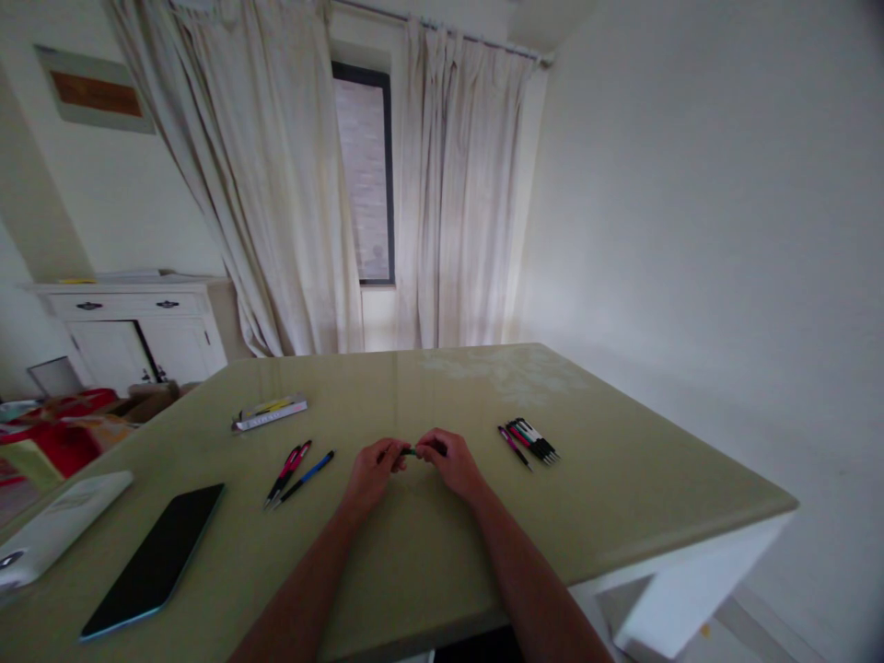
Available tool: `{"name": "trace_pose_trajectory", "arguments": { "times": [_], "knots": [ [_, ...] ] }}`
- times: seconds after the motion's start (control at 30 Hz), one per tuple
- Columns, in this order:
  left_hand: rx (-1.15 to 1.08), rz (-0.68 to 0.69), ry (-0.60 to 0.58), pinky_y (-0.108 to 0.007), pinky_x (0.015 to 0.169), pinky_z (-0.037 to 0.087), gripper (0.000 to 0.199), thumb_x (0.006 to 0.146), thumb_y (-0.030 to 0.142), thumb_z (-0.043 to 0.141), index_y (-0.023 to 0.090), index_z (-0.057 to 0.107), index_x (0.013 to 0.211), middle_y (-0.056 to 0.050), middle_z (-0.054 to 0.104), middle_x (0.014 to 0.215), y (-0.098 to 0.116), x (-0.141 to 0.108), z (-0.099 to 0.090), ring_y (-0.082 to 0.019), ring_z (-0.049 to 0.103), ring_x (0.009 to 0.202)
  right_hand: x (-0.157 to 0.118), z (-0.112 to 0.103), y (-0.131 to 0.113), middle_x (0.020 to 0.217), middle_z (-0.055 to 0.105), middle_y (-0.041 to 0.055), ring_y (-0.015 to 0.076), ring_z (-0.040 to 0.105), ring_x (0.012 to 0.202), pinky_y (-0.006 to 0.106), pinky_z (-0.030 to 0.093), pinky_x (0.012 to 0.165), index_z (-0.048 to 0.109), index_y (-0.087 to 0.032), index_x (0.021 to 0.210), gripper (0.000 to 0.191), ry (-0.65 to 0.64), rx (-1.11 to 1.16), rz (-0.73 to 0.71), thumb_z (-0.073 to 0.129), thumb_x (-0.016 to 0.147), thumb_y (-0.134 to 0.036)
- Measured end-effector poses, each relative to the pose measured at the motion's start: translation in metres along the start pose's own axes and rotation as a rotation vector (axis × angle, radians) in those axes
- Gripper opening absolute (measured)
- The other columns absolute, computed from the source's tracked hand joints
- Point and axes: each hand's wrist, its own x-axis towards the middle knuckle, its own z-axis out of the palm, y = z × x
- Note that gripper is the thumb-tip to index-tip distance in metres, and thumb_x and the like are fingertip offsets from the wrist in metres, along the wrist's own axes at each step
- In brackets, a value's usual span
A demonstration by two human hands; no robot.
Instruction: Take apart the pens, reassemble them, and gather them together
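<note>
A slim green-and-black pen (410,452) is held above the near middle of the table (456,387), between the two hands. One end is gripped by the bent fingers of the left hand (379,460), and the other is pinched between thumb and fingers of the right hand (443,453). Most of the pen is hidden by the fingers, so whether it is whole or in parts cannot be told.

To the right of the hands, a row of click pens (535,442) is laid side by side on the table, with the tips pointed near and right; a purple pen (515,449) is set at its left edge. To the left of the hands, two pink-and-black pens (296,462) are laid close together, and a blue pen (308,476) is placed just to their right.

Farther left and beyond these, a narrow box (273,416) is seen, with something yellow on it. At the near left, a black-screened tablet (158,557) is laid flat, and a white object (65,527) is partly cut off by the view's edge.

Beyond the table, a window (365,180) is flanked by pale curtains (283,184), and a white cabinet (180,327) is placed at the far left.
</note>
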Motion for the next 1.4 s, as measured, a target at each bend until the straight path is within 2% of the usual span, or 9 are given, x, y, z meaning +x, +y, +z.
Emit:
{"name": "trace_pose_trajectory", "arguments": {
  "times": [0.17, 0.3, 0.43, 0.53, 0.67, 0.87, 1.07, 1.27, 1.4],
  "knots": [
    [-0.084, 0.009, 0.004, -0.038, 0.084, 0.058, 0.049, 0.07, 0.046, 0.075, 0.016, 0.068, 0.109, -0.01, 0.076, 0.094, -0.002, 0.002, -0.002, -0.022, 0.072, 0.087, 0.0, -0.003, 0.004, 0.072, 0.069, 0.001, 0.0136, 0.059, 0.062, 0.024, 0.046, 0.062, 0.071, -0.019, 0.082, 0.015, -0.019, 0.032, 0.027, 0.066, 0.087, -0.032],
    [-0.173, -0.035, 0.041, -0.039, 0.084, 0.06, 0.059, 0.068, 0.05, 0.078, 0.018, 0.064, 0.116, -0.012, 0.073, 0.11, -0.002, 0.002, 0.0, -0.021, 0.073, 0.087, 0.001, -0.001, 0.002, 0.071, 0.069, 0.0009, 0.0136, 0.06, 0.061, 0.024, 0.046, 0.061, 0.071, -0.019, 0.081, 0.016, 0.006, 0.063, 0.025, 0.065, 0.088, -0.033],
    [-0.232, -0.143, 0.104, -0.034, 0.068, 0.06, 0.057, 0.076, 0.065, 0.064, 0.013, 0.07, 0.097, -0.008, 0.073, 0.081, -0.005, 0.004, 0.001, -0.019, 0.071, 0.069, 0.002, 0.0, 0.001, 0.069, 0.068, 0.001, 0.0139, 0.06, 0.061, 0.024, 0.046, 0.06, 0.07, -0.019, 0.08, 0.018, 0.047, 0.066, 0.019, 0.065, 0.088, -0.034],
    [-0.151, -0.104, 0.09, -0.031, 0.064, 0.056, 0.052, 0.074, 0.062, 0.068, 0.013, 0.073, 0.09, -0.004, 0.069, 0.067, -0.005, 0.005, -0.003, -0.017, 0.066, 0.063, 0.002, 0.0, 0.002, 0.067, 0.067, 0.0005, 0.0136, 0.059, 0.059, 0.024, 0.045, 0.059, 0.069, -0.019, 0.079, 0.019, 0.045, 0.052, 0.037, 0.067, 0.086, -0.036],
    [-0.122, -0.046, 0.051, -0.032, 0.071, 0.055, 0.043, 0.075, 0.053, 0.071, 0.015, 0.074, 0.094, -0.004, 0.071, 0.071, -0.003, 0.004, -0.008, -0.018, 0.066, 0.07, 0.002, -0.002, 0.006, 0.066, 0.067, 0.0002, 0.0135, 0.059, 0.06, 0.024, 0.045, 0.059, 0.07, -0.018, 0.08, 0.018, 0.059, 0.049, 0.038, 0.067, 0.086, -0.035],
    [-0.318, -0.049, 0.042, -0.035, 0.088, 0.054, 0.057, 0.07, 0.048, 0.078, 0.019, 0.066, 0.117, -0.009, 0.073, 0.11, -0.005, 0.004, -0.002, -0.019, 0.069, 0.093, 0.002, -0.001, 0.006, 0.072, 0.07, 0.0023, 0.0137, 0.061, 0.061, 0.024, 0.047, 0.061, 0.069, -0.018, 0.08, 0.02, 0.061, 0.117, 0.041, 0.066, 0.087, -0.036],
    [-0.313, -0.178, 0.119, -0.037, 0.081, 0.056, 0.051, 0.067, 0.058, 0.077, 0.013, 0.073, 0.091, -0.008, 0.074, 0.08, -0.011, 0.006, -0.002, -0.021, 0.069, 0.078, 0.003, 0.0, 0.008, 0.07, 0.071, 0.0031, 0.0138, 0.06, 0.059, 0.024, 0.047, 0.059, 0.068, -0.018, 0.079, 0.022, 0.06, 0.14, 0.053, 0.068, 0.085, -0.039],
    [-0.494, -0.109, 0.078, -0.035, 0.092, 0.052, 0.058, 0.065, 0.045, 0.084, 0.019, 0.069, 0.114, -0.011, 0.074, 0.113, -0.009, 0.005, -0.002, -0.022, 0.068, 0.103, 0.003, 0.0, 0.008, 0.071, 0.071, 0.003, 0.0135, 0.06, 0.06, 0.024, 0.047, 0.06, 0.069, -0.018, 0.079, 0.021, 0.058, 0.141, 0.053, 0.068, 0.085, -0.037],
    [-0.481, -0.174, 0.148, -0.036, 0.088, 0.055, 0.047, 0.066, 0.048, 0.083, 0.015, 0.071, 0.096, -0.011, 0.075, 0.097, -0.011, 0.005, 0.0, -0.022, 0.07, 0.09, 0.002, 0.002, 0.008, 0.07, 0.07, 0.0023, 0.0129, 0.059, 0.059, 0.023, 0.045, 0.059, 0.069, -0.018, 0.079, 0.019, 0.048, 0.109, 0.046, 0.068, 0.086, -0.035]
  ]
}}
